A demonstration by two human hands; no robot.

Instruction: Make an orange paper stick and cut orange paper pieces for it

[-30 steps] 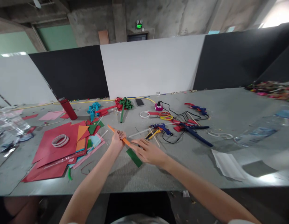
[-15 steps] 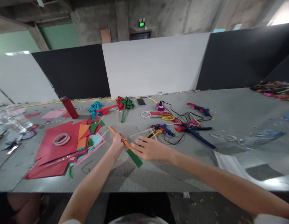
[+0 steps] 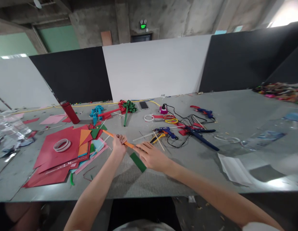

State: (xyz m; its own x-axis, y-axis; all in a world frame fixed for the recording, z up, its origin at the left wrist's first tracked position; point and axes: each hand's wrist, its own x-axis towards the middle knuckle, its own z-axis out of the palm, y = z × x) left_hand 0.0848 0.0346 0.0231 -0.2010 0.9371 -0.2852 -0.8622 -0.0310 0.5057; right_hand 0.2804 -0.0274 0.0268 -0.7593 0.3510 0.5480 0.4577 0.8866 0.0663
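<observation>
A thin rolled orange paper strip (image 3: pixel 128 144) slants above the table between my two hands. My left hand (image 3: pixel 119 144) is closed round its middle, and its far end sticks out up and to the left. At the near end, my right hand (image 3: pixel 151 155) has its fingers closed over the orange strip. Just below, a green paper rectangle (image 3: pixel 137 162) lies flat on the table, close to my right fingers. Beyond my right hand are a blue glue gun (image 3: pixel 168 131) and yellow-handled scissors (image 3: pixel 155 138).
Stacked red paper (image 3: pixel 49 147) with a tape roll (image 3: pixel 62 145) lies left, near a red bottle (image 3: pixel 70 112). Ribbon flowers (image 3: pixel 129 106), a phone (image 3: pixel 143 105) and a purple plug adapter (image 3: pixel 163 110) are at the back. Cables and a plastic bottle (image 3: pixel 266 140) lie right.
My right hand has closed onto the near end of the orange strip; its fingers were spread before. The strip has shifted a little up and left through my left hand.
</observation>
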